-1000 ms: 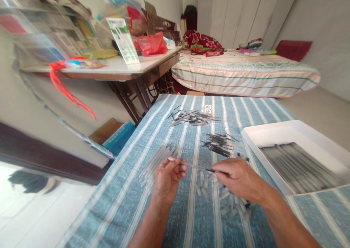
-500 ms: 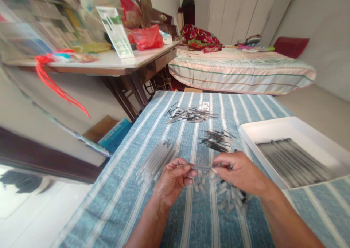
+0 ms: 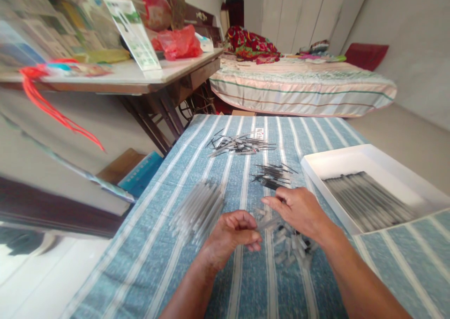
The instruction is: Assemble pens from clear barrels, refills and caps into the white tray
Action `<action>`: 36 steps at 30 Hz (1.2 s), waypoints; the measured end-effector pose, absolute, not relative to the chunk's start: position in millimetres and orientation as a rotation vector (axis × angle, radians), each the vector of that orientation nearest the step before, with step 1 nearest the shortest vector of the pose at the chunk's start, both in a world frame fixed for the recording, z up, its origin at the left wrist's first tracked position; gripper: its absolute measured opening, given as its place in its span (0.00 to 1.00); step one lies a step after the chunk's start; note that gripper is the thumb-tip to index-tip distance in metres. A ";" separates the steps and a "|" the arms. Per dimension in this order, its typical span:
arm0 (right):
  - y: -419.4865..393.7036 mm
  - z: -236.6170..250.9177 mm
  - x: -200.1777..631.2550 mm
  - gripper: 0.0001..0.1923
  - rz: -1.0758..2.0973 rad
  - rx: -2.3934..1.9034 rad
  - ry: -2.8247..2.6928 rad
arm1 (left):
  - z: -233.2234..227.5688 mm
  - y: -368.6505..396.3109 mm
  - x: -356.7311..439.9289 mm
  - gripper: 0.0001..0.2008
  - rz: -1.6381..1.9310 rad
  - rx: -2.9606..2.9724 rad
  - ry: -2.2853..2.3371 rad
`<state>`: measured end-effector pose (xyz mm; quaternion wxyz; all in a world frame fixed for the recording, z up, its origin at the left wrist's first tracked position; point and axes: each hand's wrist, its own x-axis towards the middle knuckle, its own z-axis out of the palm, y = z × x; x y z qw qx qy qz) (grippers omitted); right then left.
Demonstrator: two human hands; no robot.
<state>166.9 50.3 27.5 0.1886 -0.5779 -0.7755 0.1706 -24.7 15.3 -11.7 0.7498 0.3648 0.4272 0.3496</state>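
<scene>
Clear tube: a thin clear tube (image 3: 266, 224) lies slanted between the two hands, low over the bench, above the heap of short clear caps.
Left hand: the left hand (image 3: 234, 234) is curled, its fingers (image 3: 251, 237) pressed together around the tube's lower end.
Right hand: the right hand (image 3: 298, 209) lies palm down, its fingers (image 3: 272, 202) pinching the tube's upper end; blur hides the exact grip.
Short clear caps: short clear caps (image 3: 293, 249) are scattered under and just beside the right wrist.
Clear tubes: a bundle of clear tubes (image 3: 198, 209) lies just left of the left hand.
Dark refills: dark refills (image 3: 272, 176) lie just beyond the right hand; a grey mixed pile (image 3: 241, 144) lies farther off.
White tray: a white tray (image 3: 351, 157) at right holds rows of dark pens.
Bench: the bench (image 3: 168, 263) wears a blue striped cloth.
</scene>
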 end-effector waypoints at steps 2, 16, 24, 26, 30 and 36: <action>50.3 24.4 164.3 0.24 0.459 -1.620 -2.140 | -11.0 13.9 -22.6 0.08 0.746 0.809 0.936; 46.0 35.3 172.0 0.13 0.915 -1.195 -1.755 | -2.9 7.5 -17.2 0.05 0.706 0.940 0.850; 68.2 20.9 212.1 0.07 0.631 -1.598 -2.528 | -4.6 12.7 -22.9 0.02 0.863 0.935 0.842; 65.7 18.5 202.0 0.07 0.603 -1.663 -2.635 | -6.4 13.6 -23.4 0.02 0.885 0.930 0.842; 60.6 16.5 182.4 0.10 0.542 -1.743 -2.739 | -7.3 14.7 -24.9 0.02 0.913 0.931 0.851; 63.6 6.4 187.6 0.10 0.694 -1.653 -2.686 | -4.2 14.1 -25.8 0.03 0.884 0.924 0.838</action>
